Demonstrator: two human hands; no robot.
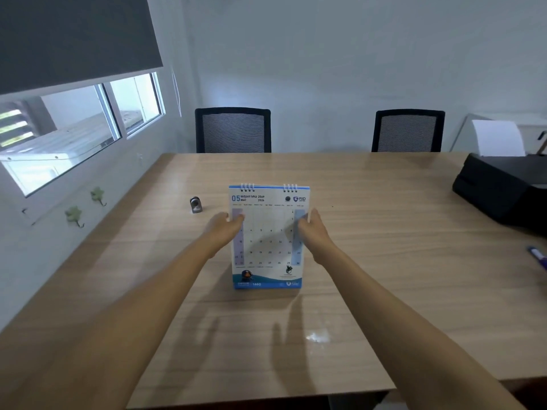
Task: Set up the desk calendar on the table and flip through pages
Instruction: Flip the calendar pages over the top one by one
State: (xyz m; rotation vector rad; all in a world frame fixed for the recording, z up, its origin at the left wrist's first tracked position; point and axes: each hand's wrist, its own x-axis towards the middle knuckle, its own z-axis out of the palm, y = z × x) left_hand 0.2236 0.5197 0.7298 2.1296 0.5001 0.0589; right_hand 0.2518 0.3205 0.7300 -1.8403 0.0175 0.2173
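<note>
A white and blue spiral-bound desk calendar (268,247) stands upright on the wooden table (384,261), its May page facing me. My left hand (226,229) grips its left edge about a third of the way down. My right hand (312,230) grips its right edge at the same height. Both sets of fingers wrap round the sides, with the thumbs on the front page. The calendar's base rests on the table top.
A small silver clip-like object (196,204) sits left of the calendar. A black printer (503,190) with white paper stands at the far right. A purple marker (537,255) lies by the right edge. Two black mesh chairs (233,130) stand behind the table.
</note>
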